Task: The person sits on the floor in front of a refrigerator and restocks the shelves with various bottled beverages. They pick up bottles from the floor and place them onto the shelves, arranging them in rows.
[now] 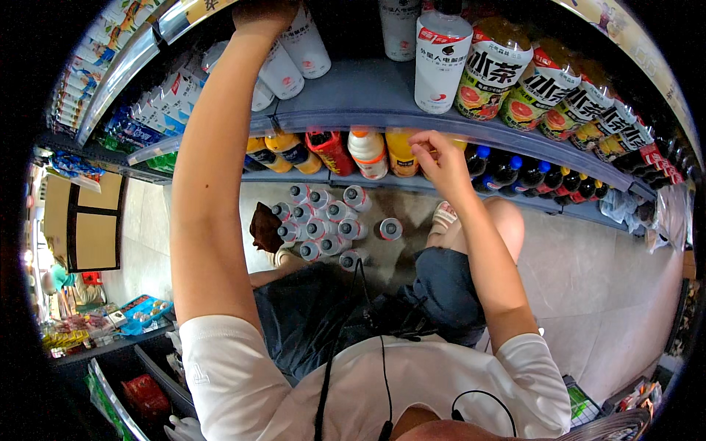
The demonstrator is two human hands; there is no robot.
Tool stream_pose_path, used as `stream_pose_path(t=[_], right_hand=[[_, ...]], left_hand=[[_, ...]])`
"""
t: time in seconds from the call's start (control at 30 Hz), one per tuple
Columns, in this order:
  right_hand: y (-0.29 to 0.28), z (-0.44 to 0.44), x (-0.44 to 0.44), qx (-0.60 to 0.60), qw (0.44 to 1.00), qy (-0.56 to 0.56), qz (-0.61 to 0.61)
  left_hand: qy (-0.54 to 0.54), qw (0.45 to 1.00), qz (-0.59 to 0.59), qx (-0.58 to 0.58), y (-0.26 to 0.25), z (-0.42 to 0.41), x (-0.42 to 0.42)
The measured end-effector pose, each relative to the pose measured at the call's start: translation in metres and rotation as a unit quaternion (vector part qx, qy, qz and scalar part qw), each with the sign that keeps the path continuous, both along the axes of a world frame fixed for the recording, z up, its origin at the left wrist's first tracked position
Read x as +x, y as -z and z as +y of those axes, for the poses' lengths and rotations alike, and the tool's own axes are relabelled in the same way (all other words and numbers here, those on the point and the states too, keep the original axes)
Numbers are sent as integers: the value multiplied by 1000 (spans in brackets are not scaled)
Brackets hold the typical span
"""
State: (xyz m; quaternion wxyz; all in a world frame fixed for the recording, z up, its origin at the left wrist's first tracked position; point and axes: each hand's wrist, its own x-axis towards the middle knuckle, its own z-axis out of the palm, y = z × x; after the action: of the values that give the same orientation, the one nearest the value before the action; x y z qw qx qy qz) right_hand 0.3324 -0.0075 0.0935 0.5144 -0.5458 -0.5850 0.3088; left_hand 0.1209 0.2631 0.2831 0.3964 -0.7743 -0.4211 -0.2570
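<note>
My left hand (266,14) reaches up among the white drink bottles (306,41) on the upper shelf; its fingers are in shadow at the top rim, so its grip cannot be made out. My right hand (438,160) is raised before the shelf's front edge, fingers loosely bent and nothing seen in them. Just behind it stand orange juice bottles (401,154) on the lower shelf. On the floor before me stand several clear bottles with dark caps (318,228), and one such bottle (391,229) stands apart to the right. A dark brown cloth or bag (266,227) lies left of the group.
The upper shelf (353,91) also holds a white bottle (443,63) and iced tea bottles (491,71). Dark soda bottles (504,172) line the lower shelf. A shelving unit with packaged goods (83,331) stands at the left. A person in green (62,277) is far off at left.
</note>
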Motion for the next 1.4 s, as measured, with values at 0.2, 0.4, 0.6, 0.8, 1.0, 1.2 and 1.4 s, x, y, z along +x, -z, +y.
stream_pose_path(t=[0.2, 0.4, 0.6, 0.8, 1.0, 1.2, 1.4], right_hand=[[1, 0, 6, 3, 1000, -3, -14], [1, -1, 4, 11, 1000, -6, -1], [2, -2, 4, 1, 1000, -7, -14], [2, -3, 7, -29, 1000, 2, -7], [4, 0, 4, -14, 1000, 1, -23], [6, 3, 3, -14, 1000, -3, -28], [9, 6, -2, -18, 1000, -11, -10]], left_hand=[[18, 978, -43, -204, -26, -49, 28], [28, 964, -44, -260, -16, -57, 50], [129, 944, -148, -266, -3, -77, 86], [258, 870, -276, -316, 45, -77, 64], [214, 810, -319, -443, 146, -95, 63], [164, 831, -354, -397, 157, -109, 100], [140, 808, -388, -420, 154, -115, 114]])
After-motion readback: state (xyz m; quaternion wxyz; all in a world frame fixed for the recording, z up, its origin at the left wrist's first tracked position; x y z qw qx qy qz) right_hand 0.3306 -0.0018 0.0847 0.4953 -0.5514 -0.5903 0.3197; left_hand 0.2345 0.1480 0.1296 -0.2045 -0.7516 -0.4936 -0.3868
